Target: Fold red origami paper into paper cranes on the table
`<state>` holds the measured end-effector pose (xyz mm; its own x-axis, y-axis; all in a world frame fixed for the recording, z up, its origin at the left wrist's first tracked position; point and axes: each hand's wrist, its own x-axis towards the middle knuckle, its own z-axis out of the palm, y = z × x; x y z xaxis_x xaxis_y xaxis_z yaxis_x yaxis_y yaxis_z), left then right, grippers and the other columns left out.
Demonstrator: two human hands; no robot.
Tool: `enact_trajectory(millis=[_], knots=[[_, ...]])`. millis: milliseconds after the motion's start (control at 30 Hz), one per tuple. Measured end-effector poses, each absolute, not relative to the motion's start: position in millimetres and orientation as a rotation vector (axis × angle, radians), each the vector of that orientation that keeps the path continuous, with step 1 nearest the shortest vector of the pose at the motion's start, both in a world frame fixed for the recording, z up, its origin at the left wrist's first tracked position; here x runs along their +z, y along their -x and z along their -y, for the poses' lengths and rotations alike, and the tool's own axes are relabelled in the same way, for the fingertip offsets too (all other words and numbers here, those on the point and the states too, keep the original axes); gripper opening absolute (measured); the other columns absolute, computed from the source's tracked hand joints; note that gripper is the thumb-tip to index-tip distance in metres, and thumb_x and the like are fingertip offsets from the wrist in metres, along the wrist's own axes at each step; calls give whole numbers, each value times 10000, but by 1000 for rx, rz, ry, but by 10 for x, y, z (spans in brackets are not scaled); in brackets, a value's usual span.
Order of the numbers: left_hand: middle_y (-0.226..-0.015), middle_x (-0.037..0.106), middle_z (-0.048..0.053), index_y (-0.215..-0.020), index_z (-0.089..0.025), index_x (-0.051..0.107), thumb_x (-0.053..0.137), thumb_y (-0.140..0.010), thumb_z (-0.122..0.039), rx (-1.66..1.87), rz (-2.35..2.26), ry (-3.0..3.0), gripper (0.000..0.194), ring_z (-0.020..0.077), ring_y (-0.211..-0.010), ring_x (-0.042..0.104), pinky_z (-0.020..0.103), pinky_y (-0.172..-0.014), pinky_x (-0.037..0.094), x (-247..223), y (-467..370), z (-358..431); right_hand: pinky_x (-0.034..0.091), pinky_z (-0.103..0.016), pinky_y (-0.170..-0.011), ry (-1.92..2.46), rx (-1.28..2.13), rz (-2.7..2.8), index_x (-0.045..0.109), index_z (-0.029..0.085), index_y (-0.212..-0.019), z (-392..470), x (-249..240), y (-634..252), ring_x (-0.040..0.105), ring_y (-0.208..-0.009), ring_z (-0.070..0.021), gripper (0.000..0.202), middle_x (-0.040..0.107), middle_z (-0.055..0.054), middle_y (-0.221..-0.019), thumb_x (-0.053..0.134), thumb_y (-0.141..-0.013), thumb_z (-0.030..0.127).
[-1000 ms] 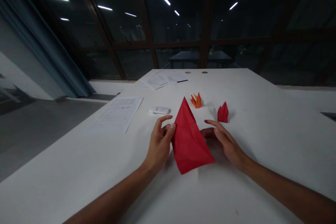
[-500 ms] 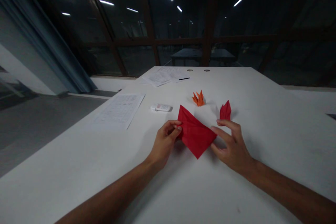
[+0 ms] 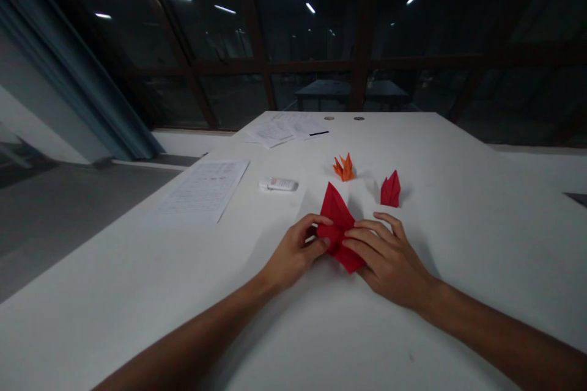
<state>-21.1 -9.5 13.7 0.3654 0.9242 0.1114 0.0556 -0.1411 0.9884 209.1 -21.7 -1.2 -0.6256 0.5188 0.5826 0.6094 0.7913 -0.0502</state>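
Note:
A sheet of red folding paper [image 3: 337,211] is held up between both hands, one pointed corner upward and another pointing down toward the table. My left hand [image 3: 298,250] pinches its left side between thumb and fingers. From the right, my right hand [image 3: 385,253] lays its fingers over the paper's face, with the thumb hidden behind it. The paper is bent inward where the fingers press. Just beyond my right hand stands a folded red paper piece [image 3: 390,189]. An orange folded paper piece [image 3: 344,168] with several points stands farther back.
A white bottle-like object [image 3: 277,184] lies left of the orange piece. One printed sheet [image 3: 204,191] is at the left edge of the white table [image 3: 284,342]. More papers [image 3: 275,130] and a dark pen [image 3: 319,133] lie at the far end, near two round discs.
My right hand has moved left and its fingers now lie over the red paper, which was spread flatter before. The paper has narrowed and creased inward. The view has shifted slightly.

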Motion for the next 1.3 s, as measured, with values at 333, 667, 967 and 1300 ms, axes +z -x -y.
enact_trajectory(millis=[333,667,967,1300], knots=[[-1163,616,78,-1109,-213,644,715,-813,-157,1002,-944,-1746,309,204,-1015,639,374,-886,562,27,262,16,328,-575,-1093,880,-263,2284,663,278,-1240,215,-12,-2115,613,-1162,-292,396,725,-51,-1240,627,-878,122],[-1051,646,59,-976,-192,666,681,-871,-167,1014,-960,-1932,109,184,-981,642,348,-879,549,65,291,1,442,-483,-943,851,33,2251,680,218,-1120,182,-37,-2071,628,-988,-263,244,749,-51,-1037,682,-880,174],[-1104,635,65,-1016,-200,673,673,-839,-127,1085,-993,-1848,192,192,-1024,639,322,-858,548,52,368,-76,434,-466,-917,854,-71,2114,698,294,-1142,138,-95,-2160,646,-983,-234,381,773,-4,-1076,546,-920,24],[-1098,633,71,-1024,-203,696,685,-860,-143,992,-924,-1945,175,189,-1015,634,331,-877,550,65,331,-27,408,-483,-1015,782,17,2256,674,210,-1212,178,-71,-2085,582,-1148,-265,306,708,-68,-1234,665,-912,145]])
